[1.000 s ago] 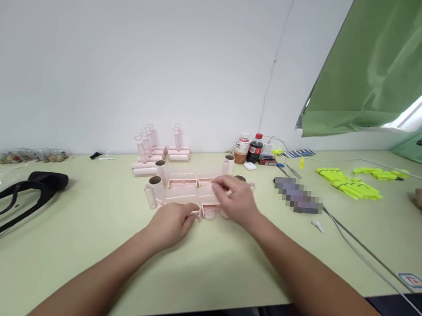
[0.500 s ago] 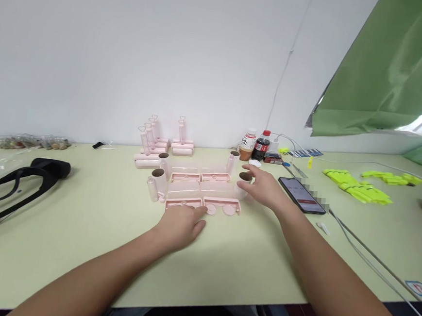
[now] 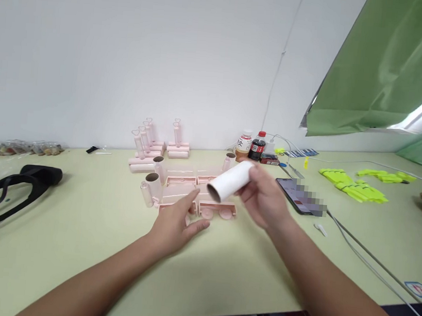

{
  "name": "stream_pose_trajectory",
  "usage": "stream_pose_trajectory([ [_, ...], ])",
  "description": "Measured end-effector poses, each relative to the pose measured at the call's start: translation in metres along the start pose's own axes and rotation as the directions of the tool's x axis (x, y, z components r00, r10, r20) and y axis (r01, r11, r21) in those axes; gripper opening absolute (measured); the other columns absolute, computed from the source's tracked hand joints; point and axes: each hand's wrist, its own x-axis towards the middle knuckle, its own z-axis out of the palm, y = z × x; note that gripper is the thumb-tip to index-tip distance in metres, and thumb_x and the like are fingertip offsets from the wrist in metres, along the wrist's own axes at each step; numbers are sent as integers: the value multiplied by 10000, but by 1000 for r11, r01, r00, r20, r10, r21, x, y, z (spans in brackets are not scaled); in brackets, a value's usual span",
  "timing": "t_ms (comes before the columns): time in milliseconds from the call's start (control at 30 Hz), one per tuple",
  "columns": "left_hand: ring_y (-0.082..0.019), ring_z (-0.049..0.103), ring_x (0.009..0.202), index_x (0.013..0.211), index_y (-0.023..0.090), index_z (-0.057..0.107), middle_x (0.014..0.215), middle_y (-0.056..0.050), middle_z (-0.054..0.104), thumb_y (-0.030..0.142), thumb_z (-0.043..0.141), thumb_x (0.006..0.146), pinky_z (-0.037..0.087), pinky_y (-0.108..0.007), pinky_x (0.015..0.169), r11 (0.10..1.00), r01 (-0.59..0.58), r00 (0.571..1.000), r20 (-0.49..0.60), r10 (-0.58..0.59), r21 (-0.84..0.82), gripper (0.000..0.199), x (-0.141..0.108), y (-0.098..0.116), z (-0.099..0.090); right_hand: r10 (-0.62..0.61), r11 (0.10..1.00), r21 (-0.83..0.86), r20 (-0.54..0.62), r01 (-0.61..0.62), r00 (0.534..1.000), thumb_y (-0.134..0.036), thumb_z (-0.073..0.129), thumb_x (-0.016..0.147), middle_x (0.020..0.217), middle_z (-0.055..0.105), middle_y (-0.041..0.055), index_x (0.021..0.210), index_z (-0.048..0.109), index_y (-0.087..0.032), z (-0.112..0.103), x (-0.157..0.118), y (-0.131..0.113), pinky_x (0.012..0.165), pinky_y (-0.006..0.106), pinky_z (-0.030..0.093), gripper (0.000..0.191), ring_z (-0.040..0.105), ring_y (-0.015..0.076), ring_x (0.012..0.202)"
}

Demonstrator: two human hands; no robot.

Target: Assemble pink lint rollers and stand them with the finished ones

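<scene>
My right hand (image 3: 264, 194) grips a white roll (image 3: 230, 181) by its right end, raised above the table and tilted, its dark hollow core facing left. My left hand (image 3: 177, 221) is open, fingers and thumb apart, over the front pink trays. Beside it lies a pink tray (image 3: 217, 207) with two round pink discs (image 3: 225, 213) in front. Another white roll (image 3: 153, 186) stands upright at the left, next to a small pink cylinder (image 3: 146, 194). Clear pink half-tubes and more pink trays (image 3: 181, 181) lie behind my left hand.
Several pink rollers with heart-shaped handles (image 3: 144, 140) stand near the wall. Two bottles (image 3: 257, 145), a phone (image 3: 299, 196), an earbud (image 3: 320, 229), cables and yellow pieces (image 3: 355, 185) are at the right. A black strapped object (image 3: 41, 178) lies left.
My right hand has lifted the right-hand roll off the table, tilted it and brought it left. My left hand's fingers have spread and risen slightly from the front tray.
</scene>
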Motion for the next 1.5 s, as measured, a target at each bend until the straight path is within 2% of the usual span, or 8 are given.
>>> stream_pose_trajectory([
  [100,-273,563,1082,1497,220,121,1325,-168,484,452,658,802,502,-384,801,980,-186,956,-243,165,-67,909,-2,-2,4,314,935,78,266,-345,911,-514,569,842,676,558,-24,978,489,-206,23,-20,23,484,243,443,346,531,119,520],
  [167,-283,509,1177,1461,231,188,1358,-169,448,358,647,821,482,-422,897,931,-357,890,-329,317,-69,798,-3,-3,4,431,898,-110,408,-426,804,-566,473,893,646,552,-29,952,471,-211,30,-30,35,461,239,423,360,533,126,503],
  [267,-232,571,1074,1307,238,366,1170,-101,573,248,609,839,490,-387,885,868,-485,826,-377,418,-100,528,-4,-3,-1,315,862,-504,449,-55,836,-511,462,925,769,622,14,901,535,-199,28,-33,43,569,250,422,322,576,141,646],
  [333,-197,611,947,1229,232,408,1065,-67,611,239,615,832,511,-341,808,880,-459,836,-394,382,-121,448,-4,-4,-4,229,680,-706,463,200,856,-424,496,926,837,655,35,876,586,-188,24,-31,43,643,260,399,257,585,162,751],
  [433,-195,630,899,1192,226,438,1046,-61,630,269,636,815,519,-330,767,914,-393,859,-395,326,-100,428,-4,-6,-7,311,441,-837,482,325,819,-347,522,910,907,682,64,938,626,-180,20,-29,43,676,267,373,198,601,196,832],
  [533,-199,643,889,1173,223,459,1035,-61,642,274,640,802,524,-329,755,922,-379,857,-404,320,-73,416,-4,-7,-8,358,353,-843,523,406,773,-338,541,891,999,687,90,1011,631,-179,22,-33,46,690,270,366,219,610,221,903],
  [900,-189,652,880,1152,209,467,1020,-60,662,279,654,788,529,-315,753,916,-390,844,-432,316,-91,415,-3,-5,-9,355,143,-891,452,431,818,-235,511,852,933,692,64,925,600,-193,17,-29,39,594,256,303,122,614,197,795],
  [1500,-203,652,896,1147,207,467,1037,-64,664,321,650,789,515,-334,771,943,-303,898,-373,234,-139,418,-3,-8,-8,400,115,-864,492,490,773,-308,513,892,926,596,66,830,632,-174,19,-33,40,575,267,285,190,574,166,749],
])
